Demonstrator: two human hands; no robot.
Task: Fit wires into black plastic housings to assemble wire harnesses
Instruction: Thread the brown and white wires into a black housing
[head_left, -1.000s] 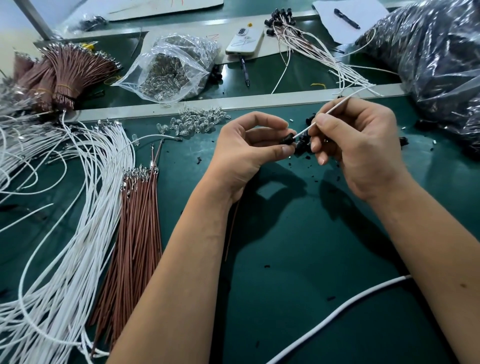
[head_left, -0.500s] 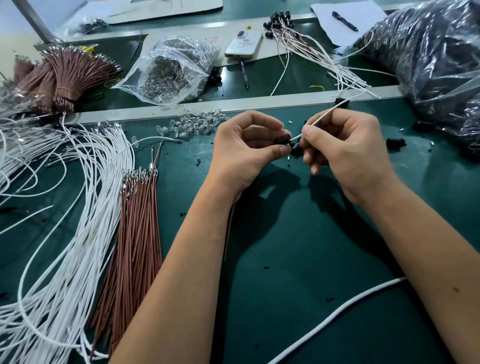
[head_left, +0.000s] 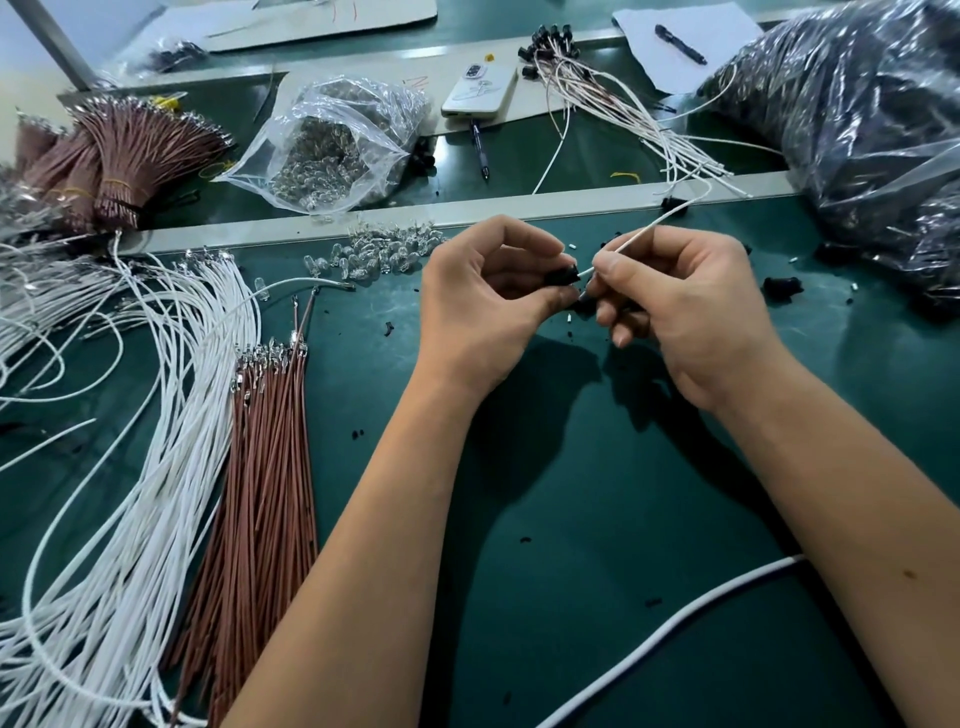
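Observation:
My left hand (head_left: 483, 301) pinches a small black plastic housing (head_left: 563, 274) between thumb and fingertips, just above the green mat. My right hand (head_left: 680, 306) pinches a thin white wire (head_left: 644, 234) close to its tip. The wire's end meets the housing's right side, and its tail runs up and to the right. Whether the tip sits inside the housing cannot be told. Loose white wires (head_left: 156, 415) and brown wires (head_left: 270, 467) lie on the mat to the left. Another loose black housing (head_left: 782, 287) lies to the right of my hands.
Clear bulbs (head_left: 374, 254) lie scattered behind my left hand, with a clear bag of them (head_left: 332, 150) further back. A large dark plastic bag (head_left: 872, 130) fills the right. Finished harnesses (head_left: 597, 88), a phone (head_left: 480, 91), pens and tied brown bundles (head_left: 124, 156) sit beyond the metal strip. A thick white cable (head_left: 670, 623) crosses the lower right.
Both hands have shifted slightly left and down together. The right hand has brought the white wire's tip up against the housing held in the left hand.

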